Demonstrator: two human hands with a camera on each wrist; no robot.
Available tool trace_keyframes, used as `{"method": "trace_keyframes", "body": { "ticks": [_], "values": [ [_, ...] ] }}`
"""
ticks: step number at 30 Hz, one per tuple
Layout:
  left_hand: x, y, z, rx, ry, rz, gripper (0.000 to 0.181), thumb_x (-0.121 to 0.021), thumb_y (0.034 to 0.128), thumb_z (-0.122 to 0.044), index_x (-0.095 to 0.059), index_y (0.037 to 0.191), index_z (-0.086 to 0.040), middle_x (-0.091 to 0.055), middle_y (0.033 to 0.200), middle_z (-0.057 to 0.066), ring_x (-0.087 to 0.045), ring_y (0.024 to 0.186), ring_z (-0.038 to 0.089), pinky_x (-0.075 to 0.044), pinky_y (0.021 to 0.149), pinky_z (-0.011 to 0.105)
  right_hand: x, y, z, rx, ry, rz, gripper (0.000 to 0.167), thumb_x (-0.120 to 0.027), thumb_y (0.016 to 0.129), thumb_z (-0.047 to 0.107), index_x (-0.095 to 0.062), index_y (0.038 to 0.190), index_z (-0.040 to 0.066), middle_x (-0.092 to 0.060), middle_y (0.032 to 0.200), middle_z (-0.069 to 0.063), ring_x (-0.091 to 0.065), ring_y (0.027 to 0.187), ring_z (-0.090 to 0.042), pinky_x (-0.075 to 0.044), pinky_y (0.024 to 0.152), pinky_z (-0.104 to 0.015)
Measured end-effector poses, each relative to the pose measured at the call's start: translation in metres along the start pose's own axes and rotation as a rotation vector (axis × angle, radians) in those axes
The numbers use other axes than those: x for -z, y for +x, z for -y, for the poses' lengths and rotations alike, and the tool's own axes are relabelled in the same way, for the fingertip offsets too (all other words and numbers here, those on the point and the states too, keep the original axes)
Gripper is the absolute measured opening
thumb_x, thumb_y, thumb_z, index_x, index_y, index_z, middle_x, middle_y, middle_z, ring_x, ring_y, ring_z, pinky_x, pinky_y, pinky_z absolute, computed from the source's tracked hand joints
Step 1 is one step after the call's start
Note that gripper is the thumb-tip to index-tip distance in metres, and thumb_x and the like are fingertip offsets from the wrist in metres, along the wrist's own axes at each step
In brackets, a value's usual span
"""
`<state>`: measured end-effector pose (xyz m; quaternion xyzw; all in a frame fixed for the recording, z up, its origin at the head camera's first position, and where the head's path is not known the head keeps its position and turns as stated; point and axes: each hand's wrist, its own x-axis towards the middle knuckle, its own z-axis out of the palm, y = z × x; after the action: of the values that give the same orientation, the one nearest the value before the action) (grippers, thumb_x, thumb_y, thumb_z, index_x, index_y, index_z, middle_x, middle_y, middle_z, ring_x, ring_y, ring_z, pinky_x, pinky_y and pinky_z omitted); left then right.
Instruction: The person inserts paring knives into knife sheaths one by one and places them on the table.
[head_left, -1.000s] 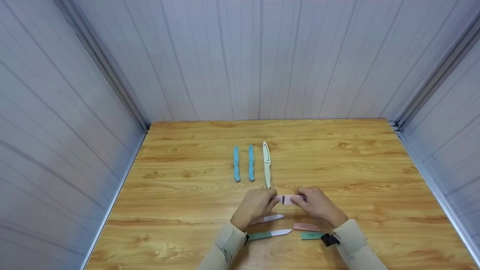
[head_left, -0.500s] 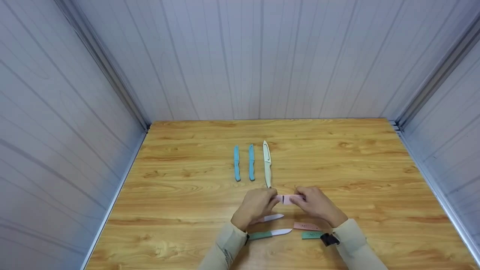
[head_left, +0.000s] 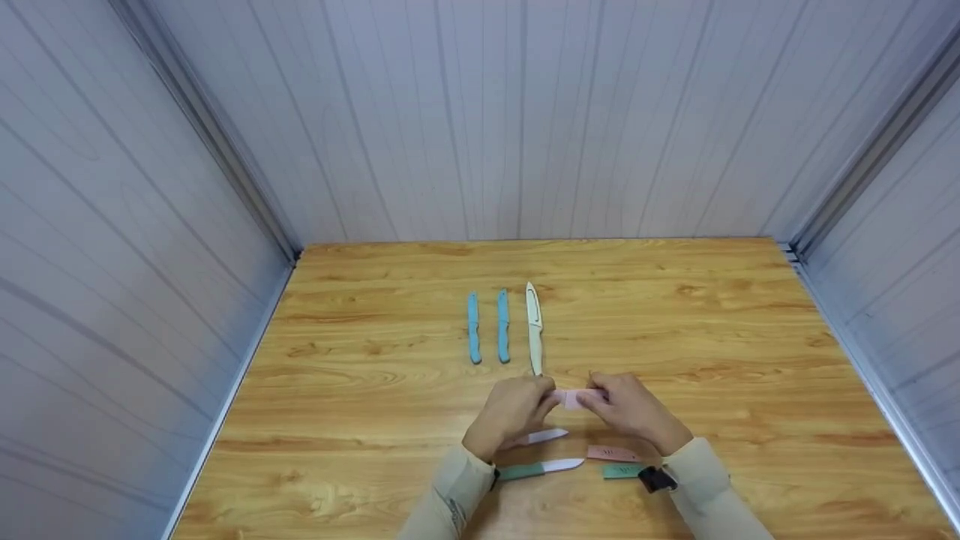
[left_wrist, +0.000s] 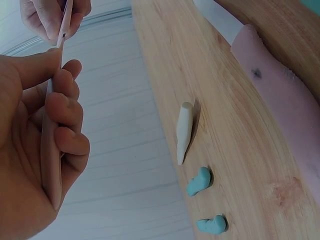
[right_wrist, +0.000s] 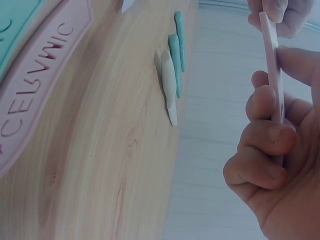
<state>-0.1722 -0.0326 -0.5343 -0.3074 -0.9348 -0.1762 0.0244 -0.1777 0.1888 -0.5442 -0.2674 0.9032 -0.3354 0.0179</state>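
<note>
The left hand (head_left: 511,414) grips a pink knife handle (left_wrist: 51,145), its fingers curled round it. Opposite it, the right hand (head_left: 634,409) pinches a light pink sheath (right_wrist: 272,60) between thumb and fingers. Handle and sheath meet end to end between the two hands, with no dark blade showing in the head view. Below the left hand lie a pink-handled knife (left_wrist: 280,90) with a white blade and a green-handled knife (head_left: 521,471). A pink sheath (head_left: 612,453) and a green sheath (head_left: 622,471) lie below the right hand.
Farther back on the wooden table (head_left: 360,315), two blue knives (head_left: 473,327) (head_left: 503,325) and a longer cream knife (head_left: 534,327) lie side by side, pointing away. Pale panel walls (head_left: 480,120) stand along the back and both sides.
The right hand has moved slightly left with the light pink sheath. The dark strip of blade between sheath and handle has narrowed and vanished from sight. The left hand has stayed nearly still.
</note>
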Motion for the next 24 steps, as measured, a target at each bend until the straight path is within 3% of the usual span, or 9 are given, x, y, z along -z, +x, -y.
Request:
{"method": "trace_keyframes", "body": {
  "ticks": [6, 18, 21, 24],
  "values": [
    [-0.001, -0.001, 0.0, 0.014, -0.016, -0.003, 0.026, -0.052, 0.0974, -0.035, -0.059, 0.08, -0.017, -0.044, 0.063, -0.009, -0.041, 0.055, 0.007, -0.034, 0.05, 0.024, -0.002, -0.001, 0.0, -0.012, 0.025, -0.014, 0.023, -0.063, 0.092, 0.029, -0.056, 0.076, 0.014, -0.036, 0.058, 0.012, -0.031, 0.049, -0.002, -0.027, 0.045, -0.02],
    [-0.003, -0.005, 0.012, 0.059, -0.173, 0.043, 0.02, -0.057, 0.0955, -0.031, -0.065, 0.093, -0.014, -0.061, 0.077, -0.007, -0.051, 0.065, 0.006, -0.044, 0.061, 0.025, -0.002, 0.0, 0.001, -0.087, 0.199, 0.016, 0.012, -0.067, 0.089, 0.018, -0.063, 0.081, 0.01, -0.047, 0.062, 0.006, -0.038, 0.051, -0.004, -0.031, 0.046, -0.021],
    [-0.003, -0.006, 0.014, 0.067, -0.211, 0.066, 0.019, -0.057, 0.0958, -0.03, -0.065, 0.094, -0.013, -0.06, 0.077, -0.008, -0.051, 0.065, 0.006, -0.043, 0.06, 0.024, -0.001, 0.001, 0.002, -0.142, 0.252, -0.006, 0.011, -0.07, 0.087, 0.018, -0.067, 0.085, 0.008, -0.057, 0.07, 0.002, -0.044, 0.056, -0.007, -0.037, 0.05, -0.022],
    [-0.003, -0.007, 0.016, 0.071, -0.245, 0.078, 0.016, -0.057, 0.0958, -0.027, -0.065, 0.093, -0.012, -0.056, 0.074, -0.009, -0.048, 0.063, 0.006, -0.041, 0.058, 0.024, 0.001, 0.001, 0.004, -0.256, 0.342, -0.082, 0.016, -0.076, 0.081, 0.02, -0.069, 0.088, 0.007, -0.064, 0.08, -0.003, -0.053, 0.064, -0.012, -0.044, 0.055, -0.025]
  ]
}}
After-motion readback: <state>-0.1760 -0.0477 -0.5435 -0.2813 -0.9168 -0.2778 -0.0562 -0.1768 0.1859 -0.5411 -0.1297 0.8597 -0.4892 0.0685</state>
